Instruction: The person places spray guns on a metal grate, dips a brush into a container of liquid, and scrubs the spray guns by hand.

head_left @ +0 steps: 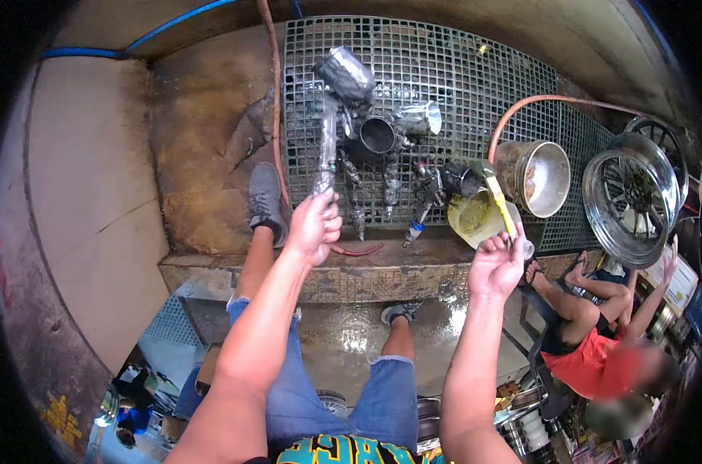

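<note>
My left hand [315,229] is closed around the lower end of a grimy spray gun [327,143], whose silver cup [346,76] points away from me over the grate. In my right hand [496,263], the fingers are wrapped round a yellow-handled brush [502,203]. Its far end is over a pale container [475,220] with yellowish contents. Between my hands, more dirty spray guns lie on the grate, among them a dark open cup [377,135], a silver cup [422,117] and a gun with a blue fitting [417,226].
A green plastic grate [451,58] covers the raised tiled ledge [351,288]. A metal bucket [549,182] stands right of the container. Wheel rims [633,197] lean farther right, above a seated person in red [591,362]. A reddish hose [277,116] runs along the grate's left edge.
</note>
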### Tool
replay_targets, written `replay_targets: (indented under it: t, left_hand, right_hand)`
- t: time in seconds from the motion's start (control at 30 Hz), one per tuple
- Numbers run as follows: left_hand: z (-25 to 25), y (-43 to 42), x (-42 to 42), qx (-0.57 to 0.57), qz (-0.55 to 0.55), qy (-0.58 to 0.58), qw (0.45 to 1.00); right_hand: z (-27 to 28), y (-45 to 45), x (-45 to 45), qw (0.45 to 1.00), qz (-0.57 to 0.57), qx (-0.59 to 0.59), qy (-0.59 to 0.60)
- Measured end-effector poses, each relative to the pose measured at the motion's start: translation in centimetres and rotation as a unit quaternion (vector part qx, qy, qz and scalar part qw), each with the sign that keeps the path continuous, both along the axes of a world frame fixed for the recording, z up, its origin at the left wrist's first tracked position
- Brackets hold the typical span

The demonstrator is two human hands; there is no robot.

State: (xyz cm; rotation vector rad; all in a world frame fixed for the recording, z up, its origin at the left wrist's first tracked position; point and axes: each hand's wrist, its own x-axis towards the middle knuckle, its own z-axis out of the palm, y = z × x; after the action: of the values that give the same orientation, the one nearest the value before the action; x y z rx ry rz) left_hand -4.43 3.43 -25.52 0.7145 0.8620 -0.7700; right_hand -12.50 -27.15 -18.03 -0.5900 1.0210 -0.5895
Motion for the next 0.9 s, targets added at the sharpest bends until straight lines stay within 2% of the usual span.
replay_targets:
  t: [0.07, 0.2, 0.33, 0.43, 0.47, 0.53, 0.57, 0.67, 0.73, 0.87, 0.9]
  left_hand:
    - [-1.0, -1.4, 0.8, -0.017, -0.002, -0.037, 0.999]
    - [-0.7, -1.8, 1.1, -0.121, 0.008, -0.026, 0.992]
    - [-1.1, -0.8, 1.5, -0.126, -0.046, -0.044, 0.99]
    - [-1.3, -0.8, 1.8, -0.119, -0.056, -0.043, 0.99]
    - [-1.5, -0.7, 1.8, -0.116, -0.07, -0.045, 0.99]
    - [-1.6, -0.4, 1.7, -0.111, -0.068, -0.044, 0.991]
    - [-1.6, -0.3, 1.9, -0.105, -0.072, -0.047, 0.991]
    - [-1.2, 0.0, 3.0, -0.1, -0.073, -0.047, 0.991]
    - [-0.8, 0.2, 3.5, -0.066, -0.087, -0.059, 0.992]
    - [-0.7, 0.5, 4.8, -0.059, -0.083, -0.057, 0.993]
    - [-0.7, 0.5, 5.0, -0.059, -0.083, -0.059, 0.993]
  right_hand:
    - [-0.2, 0.6, 2.3, 0.996, 0.088, -0.017, -0.023]
    - [-0.5, 4.2, 7.4, 0.984, 0.175, -0.033, -0.025]
    - [-1.7, 8.6, 12.0, 0.951, 0.297, -0.087, -0.02]
    - [-2.5, 11.3, 14.4, 0.814, 0.491, -0.307, 0.051]
    - [-3.0, 11.8, 15.5, 0.7, 0.51, -0.494, 0.083]
    - [-2.5, 13.4, 18.3, 0.604, 0.502, -0.618, 0.048]
    - [-2.5, 13.8, 19.4, 0.576, 0.516, -0.63, 0.073]
    - [-2.4, 15.1, 20.3, 0.542, 0.524, -0.654, 0.054]
    - [-0.5, 16.4, 19.1, 0.513, 0.576, -0.631, 0.085]
    - [1.0, 17.4, 17.8, 0.514, 0.6, -0.602, 0.112]
    - [0.8, 17.2, 18.0, 0.532, 0.577, -0.61, 0.111]
